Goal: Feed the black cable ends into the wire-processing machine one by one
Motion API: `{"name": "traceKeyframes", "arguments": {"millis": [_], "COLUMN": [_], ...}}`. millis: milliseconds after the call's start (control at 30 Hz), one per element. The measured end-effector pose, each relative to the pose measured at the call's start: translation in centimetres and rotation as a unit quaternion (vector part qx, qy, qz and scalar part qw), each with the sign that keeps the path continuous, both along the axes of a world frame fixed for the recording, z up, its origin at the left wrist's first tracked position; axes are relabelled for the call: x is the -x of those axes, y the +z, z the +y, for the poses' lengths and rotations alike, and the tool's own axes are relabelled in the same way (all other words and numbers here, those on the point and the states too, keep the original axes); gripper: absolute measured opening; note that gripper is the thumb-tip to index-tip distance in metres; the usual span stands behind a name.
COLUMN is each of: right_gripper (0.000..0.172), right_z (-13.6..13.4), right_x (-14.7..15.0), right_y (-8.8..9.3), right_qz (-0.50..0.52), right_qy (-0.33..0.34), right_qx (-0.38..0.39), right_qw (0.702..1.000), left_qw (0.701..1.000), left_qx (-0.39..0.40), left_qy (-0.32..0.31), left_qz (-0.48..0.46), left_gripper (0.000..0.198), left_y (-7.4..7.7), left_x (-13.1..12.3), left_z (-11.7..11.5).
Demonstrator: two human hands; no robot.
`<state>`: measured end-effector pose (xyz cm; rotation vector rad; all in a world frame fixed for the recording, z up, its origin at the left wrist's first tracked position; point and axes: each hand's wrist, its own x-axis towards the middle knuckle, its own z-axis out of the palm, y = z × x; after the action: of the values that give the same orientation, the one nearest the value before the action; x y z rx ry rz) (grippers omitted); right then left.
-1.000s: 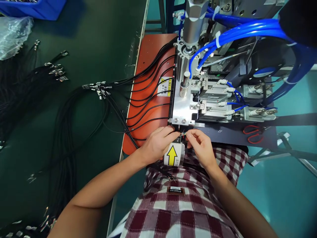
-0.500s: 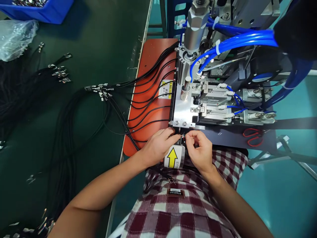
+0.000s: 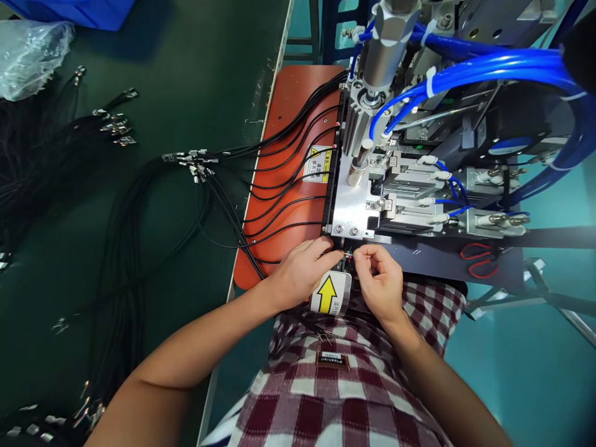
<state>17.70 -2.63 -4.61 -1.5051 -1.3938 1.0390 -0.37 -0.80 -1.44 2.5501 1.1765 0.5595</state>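
Note:
My left hand [image 3: 305, 270] pinches a thin black cable at the front edge of the machine's metal plate [image 3: 347, 214]. My right hand [image 3: 379, 279] is curled in a pinch just to its right, holding the cable's small coloured wire ends [image 3: 348, 252]. Both hands meet above a white label with a yellow arrow [image 3: 329, 293]. Several black cables [image 3: 284, 180] lie in a row across the orange mat [image 3: 288, 105] and run into the machine's left side.
A dark green belt [image 3: 186, 74] carries bundles of black cables with metal terminals [image 3: 189, 162]. A clear plastic bag [image 3: 30, 53] and a blue bin lie at the far left. Blue air hoses [image 3: 465, 65] arch over the machine. Red scissors [image 3: 479, 261] rest on its right.
My right hand has drawn closer to my left, and its fingers have tightened on the wire ends. The view has shifted slightly.

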Motion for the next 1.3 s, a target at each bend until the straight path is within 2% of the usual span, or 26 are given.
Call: {"name": "traceKeyframes", "arguments": {"millis": [67, 233, 467, 600, 667, 733, 833, 933, 1000, 1067, 1167, 1300], "right_gripper": [0.010, 0.018, 0.013, 0.006, 0.006, 0.007, 0.009, 0.014, 0.018, 0.022, 0.022, 0.022], "right_z": [0.1, 0.3, 0.3, 0.6, 0.6, 0.6, 0.6, 1.2, 1.5, 1.6, 0.9, -0.7], "right_x": [0.0, -0.8, 0.0, 0.2, 0.0, -0.1, 0.0, 0.1, -0.1, -0.4, -0.8, -0.2], "right_y": [0.0, 0.1, 1.4, 1.4, 1.3, 1.2, 1.0, 0.7, 0.5, 0.1, -0.3, -0.1], "right_qz": [0.016, 0.068, -0.033, -0.092, -0.105, -0.082, 0.048, 0.210, 0.276, 0.300, 0.281, 0.250], "right_qy": [-0.011, -0.019, 0.016, 0.014, 0.019, 0.008, -0.027, -0.034, -0.022, -0.029, -0.074, -0.023], "right_qx": [0.024, 0.140, 0.016, -0.063, -0.079, -0.052, 0.076, 0.214, 0.258, 0.264, 0.241, 0.220], "right_qw": [1.000, 0.988, 0.999, 0.994, 0.991, 0.995, 0.996, 0.954, 0.926, 0.916, 0.926, 0.943], "left_qw": [1.000, 1.000, 1.000, 1.000, 0.999, 0.999, 1.000, 1.000, 0.999, 0.999, 0.999, 0.998], "left_qx": [0.002, 0.003, 0.010, 0.026, 0.030, 0.030, 0.026, 0.028, 0.032, 0.038, 0.049, 0.052], "left_qy": [0.001, 0.009, 0.015, 0.012, 0.013, 0.017, 0.015, 0.012, 0.014, 0.015, 0.010, 0.018], "left_qz": [0.002, 0.022, 0.014, 0.012, 0.010, 0.010, 0.008, 0.002, -0.004, -0.011, -0.017, -0.013], "left_gripper": [0.031, 0.031, 0.030, 0.029, 0.029, 0.029, 0.029, 0.028, 0.027, 0.027, 0.028, 0.028], "left_y": [0.1, 0.2, 0.3, 0.3, 0.3, 0.3, 0.2, 0.2, 0.2, 0.1, 0.1, 0.1], "left_x": [0.0, 0.0, 0.0, 0.1, 0.1, 0.0, 0.0, 0.0, 0.0, 0.0, 0.0, 0.0], "left_z": [0.0, -0.1, -0.2, -0.3, -0.3, -0.2, -0.2, -0.2, -0.2, -0.2, -0.1, -0.1]}}
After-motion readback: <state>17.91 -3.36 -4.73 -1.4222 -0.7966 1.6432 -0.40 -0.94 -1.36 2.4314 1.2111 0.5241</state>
